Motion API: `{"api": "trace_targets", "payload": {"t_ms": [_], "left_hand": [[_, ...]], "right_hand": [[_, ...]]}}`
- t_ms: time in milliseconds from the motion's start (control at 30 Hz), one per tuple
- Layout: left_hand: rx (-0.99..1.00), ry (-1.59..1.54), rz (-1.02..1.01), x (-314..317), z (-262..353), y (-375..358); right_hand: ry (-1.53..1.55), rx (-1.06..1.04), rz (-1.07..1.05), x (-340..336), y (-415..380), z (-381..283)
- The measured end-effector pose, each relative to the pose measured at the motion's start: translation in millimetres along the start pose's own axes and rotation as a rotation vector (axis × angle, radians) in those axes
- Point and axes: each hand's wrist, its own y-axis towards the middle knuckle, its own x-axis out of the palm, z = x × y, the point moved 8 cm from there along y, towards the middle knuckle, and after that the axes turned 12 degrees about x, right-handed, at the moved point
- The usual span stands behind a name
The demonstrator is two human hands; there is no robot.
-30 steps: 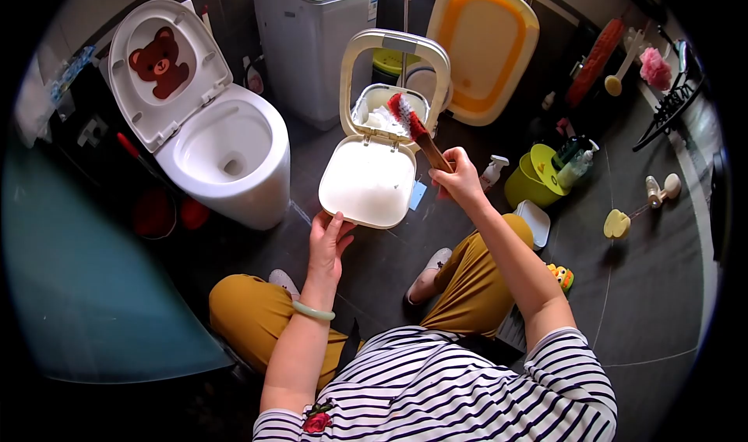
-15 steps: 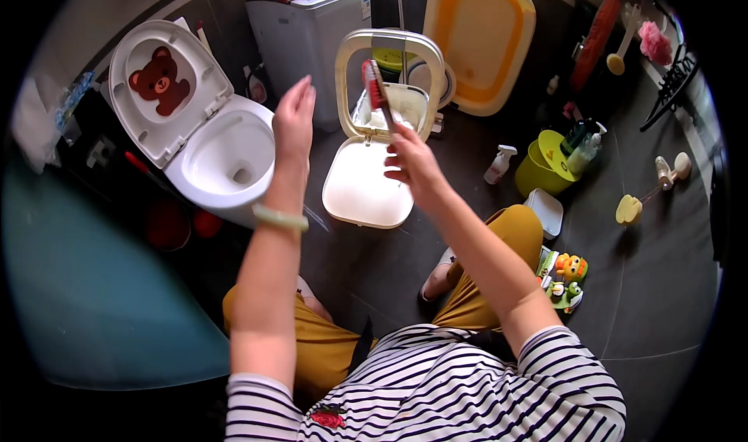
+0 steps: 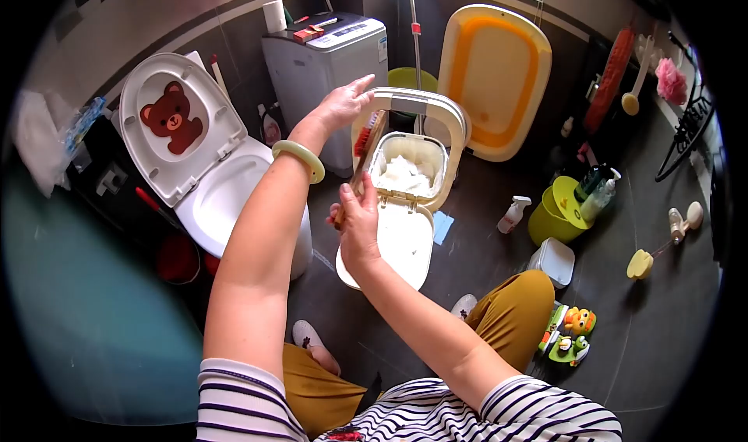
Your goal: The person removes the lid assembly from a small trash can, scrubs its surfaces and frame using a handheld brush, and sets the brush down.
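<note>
The brush, with red bristles at its upper end and a brown wooden-looking handle running down, stands nearly upright against the left inner edge of the bin's raised frame. It looks light and stiff, and the bristle end is likely wet or soiled, so the bare handle near its lower end is the sensible place to grip. The right hand is closed around that lower handle, directly at 6 o'clock from the bristles. The left hand sits at about 10 o'clock from the bristles, fingers extended and resting on the top left corner of the frame, seemingly steadying it rather than clamping it; a pale green bangle circles that wrist. The small trash bin is thin cream plastic, probably light enough to slide or tip if pushed, and it holds crumpled white paper; its flat lid lies open toward the person, at 5 o'clock from the right hand. A toilet with a bear on its raised seat stands at 9 o'clock from the bin, a spray bottle at 3 o'clock.
</note>
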Motion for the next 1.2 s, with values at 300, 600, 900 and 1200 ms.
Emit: {"api": "trace_targets", "payload": {"t_ms": [300, 600, 900, 1200], "left_hand": [[-0.013, 0.066, 0.005, 2.4, -6.3, -1.7], [0.011, 0.049, 0.028, 2.1, 0.9, -2.0], [0.015, 0.141, 0.009, -5.7, -1.6, -3.1], [-0.001, 0.022, 0.006, 0.8, -0.4, -5.1]], "right_hand": [[-0.248, 0.018, 0.142, -2.8, 13.2, 26.3], [-0.293, 0.248, 0.275, -50.7, -10.4, 51.2], [-0.363, -0.007, 0.08, 17.1, 6.3, 17.2], [-0.474, 0.12, 0.116, -29.5, -11.8, 17.6]]}}
